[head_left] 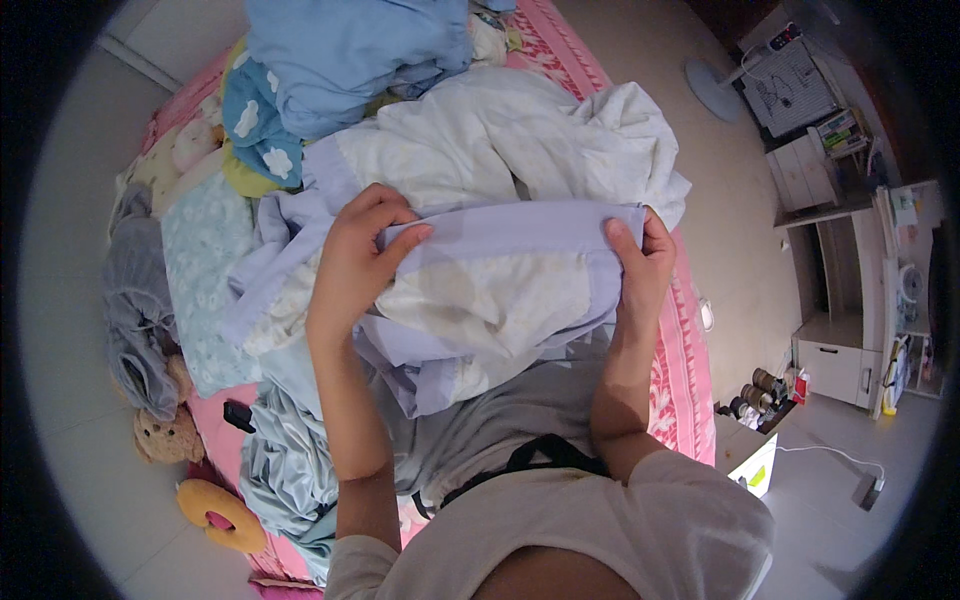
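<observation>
A white duvet cover with a lavender border (510,228) lies bunched across the middle of the bed, close to my body. My left hand (362,250) pinches the upper edge of the border between thumb and fingers. At the border's right-hand corner, my right hand (645,258) grips the cloth, its thumb on top and the fingers curled behind. Between both hands the lavender strip is stretched nearly straight. Below it the white cloth hangs in loose folds, and more of it is heaped beyond my hands.
Blue bedding (360,60) is piled at the far side, beside a cloud-patterned cloth (255,115). Leftward are a pale blue pillow (205,285), grey fabric (140,300), a teddy bear (168,436) and an orange ring-shaped cushion (215,512). A white cabinet (840,365) stands at the right.
</observation>
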Motion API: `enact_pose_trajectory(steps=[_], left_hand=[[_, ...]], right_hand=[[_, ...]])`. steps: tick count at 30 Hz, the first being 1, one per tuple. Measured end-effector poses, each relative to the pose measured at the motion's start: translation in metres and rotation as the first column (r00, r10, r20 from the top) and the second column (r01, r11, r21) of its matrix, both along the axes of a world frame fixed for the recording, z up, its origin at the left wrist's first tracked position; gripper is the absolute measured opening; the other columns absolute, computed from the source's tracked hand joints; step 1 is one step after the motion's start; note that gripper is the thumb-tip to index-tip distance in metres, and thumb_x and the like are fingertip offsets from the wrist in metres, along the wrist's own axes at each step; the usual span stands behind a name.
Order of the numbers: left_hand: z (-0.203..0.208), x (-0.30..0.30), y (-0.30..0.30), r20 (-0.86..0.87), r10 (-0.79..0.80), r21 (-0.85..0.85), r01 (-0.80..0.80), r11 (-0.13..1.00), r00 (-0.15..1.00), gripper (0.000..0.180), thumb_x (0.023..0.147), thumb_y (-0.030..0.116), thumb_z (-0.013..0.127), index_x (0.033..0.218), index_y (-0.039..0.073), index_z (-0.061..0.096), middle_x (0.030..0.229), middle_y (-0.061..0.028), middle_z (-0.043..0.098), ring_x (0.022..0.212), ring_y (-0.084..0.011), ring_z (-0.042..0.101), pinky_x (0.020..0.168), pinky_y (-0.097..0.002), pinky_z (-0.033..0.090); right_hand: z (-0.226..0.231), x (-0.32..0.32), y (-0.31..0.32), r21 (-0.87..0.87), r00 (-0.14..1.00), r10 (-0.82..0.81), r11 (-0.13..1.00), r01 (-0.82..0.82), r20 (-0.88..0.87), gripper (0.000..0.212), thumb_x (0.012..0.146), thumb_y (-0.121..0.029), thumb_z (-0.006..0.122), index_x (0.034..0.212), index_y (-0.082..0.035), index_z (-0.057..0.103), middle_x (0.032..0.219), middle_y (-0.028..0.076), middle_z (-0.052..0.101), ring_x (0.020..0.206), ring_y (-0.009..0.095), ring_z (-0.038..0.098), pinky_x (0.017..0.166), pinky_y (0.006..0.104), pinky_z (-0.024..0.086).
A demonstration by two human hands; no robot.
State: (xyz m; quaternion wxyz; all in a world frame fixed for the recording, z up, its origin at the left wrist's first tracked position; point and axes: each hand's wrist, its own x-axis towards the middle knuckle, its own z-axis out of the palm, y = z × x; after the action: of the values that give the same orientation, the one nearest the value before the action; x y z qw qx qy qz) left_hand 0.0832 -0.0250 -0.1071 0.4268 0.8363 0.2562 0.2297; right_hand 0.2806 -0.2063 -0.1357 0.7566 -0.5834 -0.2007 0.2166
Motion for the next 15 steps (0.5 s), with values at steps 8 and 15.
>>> enact_pose_trajectory(steps=[8, 15], left_hand=[[0.006, 0.003, -0.019, 0.174, 0.081, 0.072, -0.094, 0.993, 0.981, 0.014, 0.07, 0.0, 0.066, 0.081, 0.001, 0.058, 0.082, -0.0076, 0.054, 0.081, -0.0202, 0.052, 0.072, -0.0262, 0.04], [-0.009, 0.004, -0.009, 0.103, 0.124, 0.428, -0.157, 0.89, 0.987, 0.018, 0.067, 0.012, 0.071, 0.075, 0.003, 0.058, 0.075, -0.0081, 0.055, 0.069, -0.0245, 0.053, 0.058, -0.0298, 0.039]], right_hand=[[-0.007, 0.006, 0.006, 0.07, 0.996, -0.092, 0.993, 0.092, -0.005, 0.013, 0.089, -0.013, 0.052, 0.081, -0.003, 0.055, 0.073, -0.006, 0.051, 0.067, 0.001, 0.041, 0.061, 0.0151, 0.033], [-0.016, 0.021, -0.003, 0.069, 0.968, -0.234, 0.971, 0.228, 0.094, 0.016, 0.091, -0.016, 0.05, 0.085, -0.002, 0.057, 0.079, -0.003, 0.055, 0.073, 0.003, 0.047, 0.068, 0.0172, 0.039]])
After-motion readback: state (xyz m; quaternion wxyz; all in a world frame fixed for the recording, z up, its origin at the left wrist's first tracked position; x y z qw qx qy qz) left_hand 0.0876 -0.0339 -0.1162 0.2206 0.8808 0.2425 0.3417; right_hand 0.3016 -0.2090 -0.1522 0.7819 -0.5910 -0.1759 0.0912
